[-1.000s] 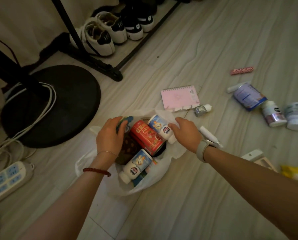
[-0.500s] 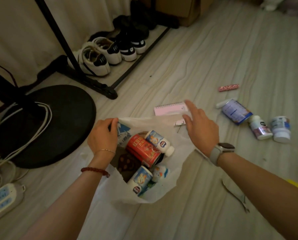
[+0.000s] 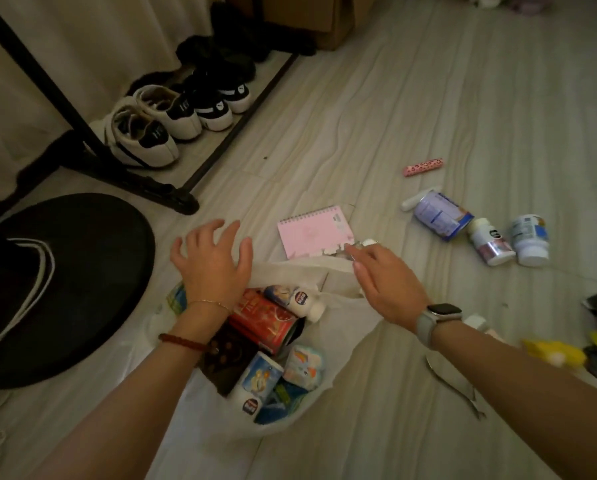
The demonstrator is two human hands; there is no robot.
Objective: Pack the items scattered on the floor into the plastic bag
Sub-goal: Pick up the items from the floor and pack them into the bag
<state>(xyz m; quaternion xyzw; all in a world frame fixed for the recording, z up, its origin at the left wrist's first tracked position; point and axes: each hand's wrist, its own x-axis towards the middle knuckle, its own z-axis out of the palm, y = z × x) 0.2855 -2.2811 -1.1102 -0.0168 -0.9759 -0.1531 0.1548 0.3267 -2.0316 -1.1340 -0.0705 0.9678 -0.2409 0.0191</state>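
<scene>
1. Left hand [image 3: 211,260]: fingers spread, holding nothing, above the bag's left rim.
2. Bag [image 3: 342,327]: open on the floor, holding a red can [image 3: 269,320] and bottles.
3. Notebook [image 3: 316,230]: flat, just beyond the bag.
4. Right hand [image 3: 387,285]: fingertips at a small item beside the notebook; grip cannot be told.
5. Jars [image 3: 494,242]: lying well right.

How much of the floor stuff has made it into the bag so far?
Partly done. The plastic bag already holds a red can and small bottles. The right hand pinches a small bottle beside the pink notebook; the left hand hovers open. Still out: the notebook, the blue can, two white bottles, a pink tube.
</scene>
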